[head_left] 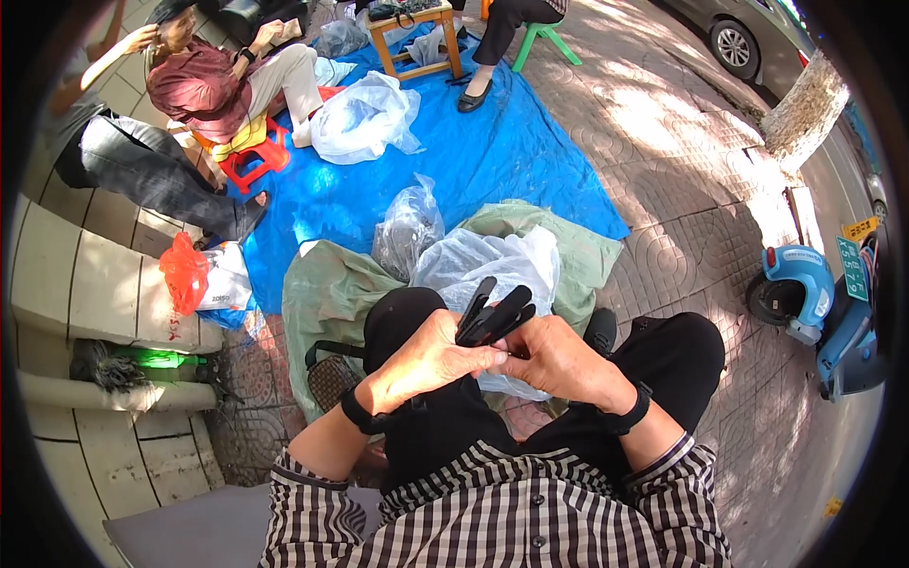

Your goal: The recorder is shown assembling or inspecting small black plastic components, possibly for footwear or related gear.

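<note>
My left hand [431,360] and my right hand [559,364] meet above my knees. Together they grip a small bundle of flat black strips [494,315] that fan upward from between the fingers. Both hands are closed on the bundle's lower end. Just beyond the strips lies a clear plastic bag [492,260] on a green cloth [327,293]. Black bands circle both wrists. My legs in black trousers spread to either side.
A blue tarp [502,151] covers the paving ahead, with a white plastic bag [365,118], a grey bag [407,227] and a wooden stool [417,38]. A seated person [218,85] is at upper left. A blue scooter [824,303] stands right; a red bag [185,270] left.
</note>
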Demonstrator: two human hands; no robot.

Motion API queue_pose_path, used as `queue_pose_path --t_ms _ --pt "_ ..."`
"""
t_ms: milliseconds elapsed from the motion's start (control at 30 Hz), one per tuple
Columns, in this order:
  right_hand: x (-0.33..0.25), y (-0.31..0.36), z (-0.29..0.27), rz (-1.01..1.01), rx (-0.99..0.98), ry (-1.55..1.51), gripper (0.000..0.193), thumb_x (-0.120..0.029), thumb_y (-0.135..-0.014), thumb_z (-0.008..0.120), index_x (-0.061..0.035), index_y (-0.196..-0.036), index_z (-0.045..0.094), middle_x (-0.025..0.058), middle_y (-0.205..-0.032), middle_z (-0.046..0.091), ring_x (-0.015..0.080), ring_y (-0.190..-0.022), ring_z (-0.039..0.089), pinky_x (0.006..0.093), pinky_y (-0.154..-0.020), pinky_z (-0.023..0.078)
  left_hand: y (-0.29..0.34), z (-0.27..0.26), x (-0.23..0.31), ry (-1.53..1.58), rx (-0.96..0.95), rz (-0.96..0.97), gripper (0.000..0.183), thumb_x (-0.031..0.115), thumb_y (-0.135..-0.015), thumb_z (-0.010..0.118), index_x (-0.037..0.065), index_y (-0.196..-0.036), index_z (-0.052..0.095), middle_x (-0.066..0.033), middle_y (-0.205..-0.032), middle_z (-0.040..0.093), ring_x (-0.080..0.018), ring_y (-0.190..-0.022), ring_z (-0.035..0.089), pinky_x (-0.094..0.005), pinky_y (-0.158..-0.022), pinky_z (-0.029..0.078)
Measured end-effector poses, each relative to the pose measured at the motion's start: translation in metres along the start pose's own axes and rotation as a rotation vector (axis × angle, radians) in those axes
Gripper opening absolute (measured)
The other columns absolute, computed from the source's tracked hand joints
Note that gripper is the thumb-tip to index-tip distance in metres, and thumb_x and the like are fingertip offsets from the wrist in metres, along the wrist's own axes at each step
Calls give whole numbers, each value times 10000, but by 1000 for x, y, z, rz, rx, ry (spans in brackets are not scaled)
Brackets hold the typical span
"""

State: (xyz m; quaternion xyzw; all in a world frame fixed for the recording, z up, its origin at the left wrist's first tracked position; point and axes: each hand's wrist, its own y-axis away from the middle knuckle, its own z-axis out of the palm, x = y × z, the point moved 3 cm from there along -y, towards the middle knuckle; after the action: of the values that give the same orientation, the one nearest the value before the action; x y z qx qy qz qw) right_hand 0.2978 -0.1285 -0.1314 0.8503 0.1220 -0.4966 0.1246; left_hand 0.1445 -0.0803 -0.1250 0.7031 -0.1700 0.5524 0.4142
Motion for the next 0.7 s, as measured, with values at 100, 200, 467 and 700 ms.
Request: queue_pose_path --t_ms 100,200,467,700 --pt "-4 0 -2 15 -33 -83 389 -172 -797 681 -9 -1082 470 126 -584 557 277 -531 563 374 -499 408 -1 1 1 14 14 24 148 142 -799 688 22 -872 639 9 -672 565 -56 -592 522 -213 -535 412" --pt "-12 -3 -5 40 45 -314 315 -131 -788 689 -21 -1019 505 101 -567 541 207 -494 537 314 -488 408 -2 4 7 86 124 80 146 142 -809 670 11 -867 641 11 -646 560 -53 -580 519 -216 -528 418" --pt "-17 5 -4 -212 440 -25 281 -111 -774 702 -35 -987 535 90 -703 602 177 -476 530 281 -449 409 0 7 4 410 298 22 153 159 -844 647 16 -882 607 -16 -626 544 -23 -461 421 -165 -402 273" --pt "-9 4 -5 -393 533 -11 240 -63 -794 674 -4 -1005 578 107 -774 623 158 -593 582 256 -535 451 1 3 10 453 211 23 166 149 -853 599 3 -932 587 -37 -686 563 -33 -496 444 -171 -412 284"
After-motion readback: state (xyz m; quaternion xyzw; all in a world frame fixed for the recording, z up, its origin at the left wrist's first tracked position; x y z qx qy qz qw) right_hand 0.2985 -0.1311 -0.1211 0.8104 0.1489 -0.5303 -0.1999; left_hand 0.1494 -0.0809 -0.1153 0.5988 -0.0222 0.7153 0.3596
